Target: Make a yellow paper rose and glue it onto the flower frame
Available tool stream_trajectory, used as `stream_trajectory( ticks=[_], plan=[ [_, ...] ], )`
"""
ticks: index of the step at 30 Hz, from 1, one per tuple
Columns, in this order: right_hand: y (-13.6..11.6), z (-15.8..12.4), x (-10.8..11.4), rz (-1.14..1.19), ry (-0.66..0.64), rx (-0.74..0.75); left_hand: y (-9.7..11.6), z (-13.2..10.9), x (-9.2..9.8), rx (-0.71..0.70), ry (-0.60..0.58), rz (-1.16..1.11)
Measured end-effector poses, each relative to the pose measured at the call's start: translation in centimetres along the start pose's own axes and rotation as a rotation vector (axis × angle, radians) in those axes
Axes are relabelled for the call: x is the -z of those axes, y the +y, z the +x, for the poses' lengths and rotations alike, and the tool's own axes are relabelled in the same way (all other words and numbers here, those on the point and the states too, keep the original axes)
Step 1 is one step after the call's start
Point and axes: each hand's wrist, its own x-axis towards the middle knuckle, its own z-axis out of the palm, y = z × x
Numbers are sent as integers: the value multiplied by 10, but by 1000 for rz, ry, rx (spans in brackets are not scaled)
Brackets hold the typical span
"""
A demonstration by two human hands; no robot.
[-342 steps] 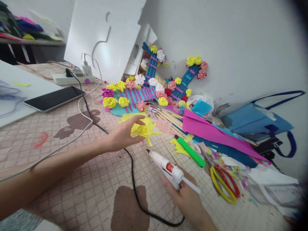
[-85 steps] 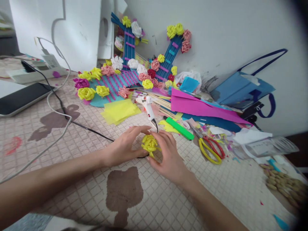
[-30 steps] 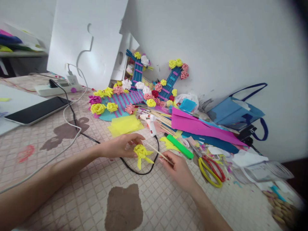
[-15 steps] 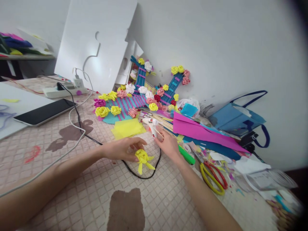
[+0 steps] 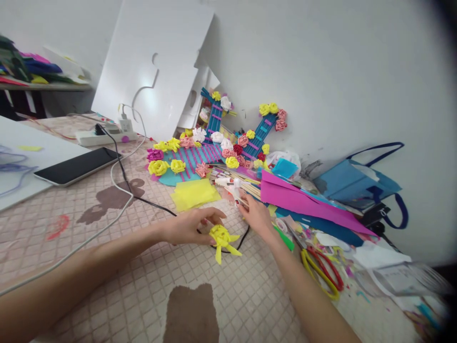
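A yellow crepe-paper flower [image 5: 220,235], with loose strips hanging off its base, is pinched in the fingertips of my left hand [image 5: 193,226] above the tiled-pattern tabletop. My right hand [image 5: 256,215] is closed round the handle of a white hot glue gun [image 5: 233,186], whose nozzle points left. Its lower handle is partly hidden by my fingers. Just behind my left hand lies a stack of yellow crepe paper [image 5: 195,193]. Past it stands a blue-and-purple craft piece [image 5: 194,159] covered with paper flowers.
Scissors [image 5: 321,271] with red and yellow handles lie right of my forearm among paper scraps. Behind them are magenta sheets [image 5: 303,202] and a blue bag [image 5: 357,181]. A tablet [image 5: 78,166], a power strip [image 5: 105,137] and a white cable [image 5: 117,186] occupy the left.
The whole view has shifted, so most things sit further right and slightly lower. Both hands keep their grips on the flower and the glue gun.
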Motion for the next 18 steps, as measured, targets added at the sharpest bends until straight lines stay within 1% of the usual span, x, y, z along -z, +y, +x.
stream_trajectory(
  ticks=[3,6,9,12,15,18],
  plan=[
    [2,-6,8,-3,12,-25,4,0,-2,6,10,-3],
    [7,-22,20,36,46,-32,8,-1,-5,-1,3,0],
    [11,-50,31,154,99,-12,12,-3,-11,-34,-9,23],
    [13,-82,37,259,143,4,18,-4,-18,-98,-19,75],
    [14,-107,38,349,151,51,22,-5,-26,-148,-102,135],
    [13,-119,40,412,144,133,21,-5,-31,-145,-199,233]
  ],
)
